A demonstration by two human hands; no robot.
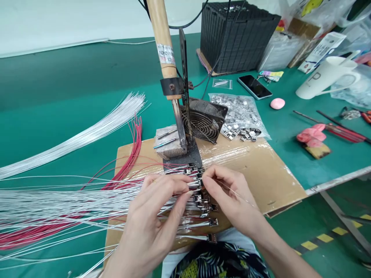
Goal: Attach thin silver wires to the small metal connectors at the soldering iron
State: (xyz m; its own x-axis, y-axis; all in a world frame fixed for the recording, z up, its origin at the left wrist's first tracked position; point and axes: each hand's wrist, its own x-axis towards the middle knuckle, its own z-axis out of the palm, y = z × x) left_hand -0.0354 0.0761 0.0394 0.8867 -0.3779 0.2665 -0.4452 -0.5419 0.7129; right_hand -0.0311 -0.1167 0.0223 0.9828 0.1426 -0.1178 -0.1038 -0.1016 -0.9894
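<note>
My left hand [153, 220] pinches a small metal terminal [194, 185] at the end of a wire bundle. My right hand [228, 197] sits just beside it, its fingertips holding a thin white wire [232, 193] near the same terminal. Several crimped terminals [207, 220] fan out in a column under my hands, their white and red wires [58, 204] trailing left. Loose white wires [87, 133] and red wires [135, 154] lie further left. The terminals' lower parts are partly hidden behind my fingers.
A wood-handled soldering iron [164, 42] stands in a metal holder behind my hands, beside a grey block [166, 143] and a fan guard [203, 121]. All rest on a cardboard sheet [255, 173]. Beyond lie a bag of metal terminals [239, 114], a phone [254, 87], and a white mug [324, 77].
</note>
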